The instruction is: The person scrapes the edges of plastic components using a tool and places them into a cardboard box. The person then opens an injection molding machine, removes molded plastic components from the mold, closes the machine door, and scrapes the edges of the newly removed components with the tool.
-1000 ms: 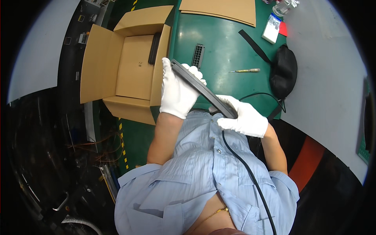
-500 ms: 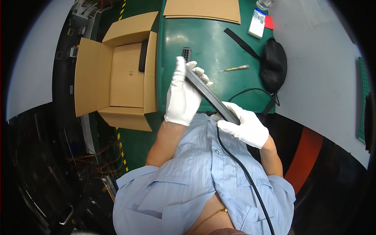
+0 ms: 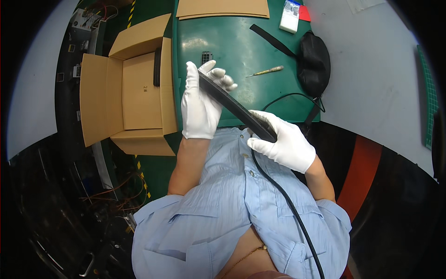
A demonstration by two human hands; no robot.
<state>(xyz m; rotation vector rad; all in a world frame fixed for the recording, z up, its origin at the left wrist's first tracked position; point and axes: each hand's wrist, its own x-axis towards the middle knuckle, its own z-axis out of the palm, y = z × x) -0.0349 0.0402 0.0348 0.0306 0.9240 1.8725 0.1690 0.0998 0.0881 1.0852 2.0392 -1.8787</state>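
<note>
Between my two white-gloved hands is a long, flat black bar-shaped part [image 3: 234, 106], tilted and seen mostly along its narrow side. My left hand [image 3: 202, 102] holds its upper left end, thumb on one side and fingers behind, the fingertips partly spread. The lower right end is gripped by my right hand [image 3: 285, 142], with the thumb in front and the fingers around the far side. A small dark slotted part [image 3: 206, 56] lies on the green mat [image 3: 223, 35] just beyond my left fingertips. The underside of the held part is hidden.
On the left stands an open cardboard box [image 3: 139, 100] with a black bar [image 3: 157, 67] against its inner right wall. A screwdriver [image 3: 267, 71], a black pouch [image 3: 312, 65] with a strap, a white pack [image 3: 290, 18] and flat cardboard [image 3: 223, 8] lie on the mat. A black cable [image 3: 283, 193] crosses my shirt.
The held part has turned about its length, showing a black face where a grey one showed before. The whole view has shifted, so the mat and box sit further left and higher.
</note>
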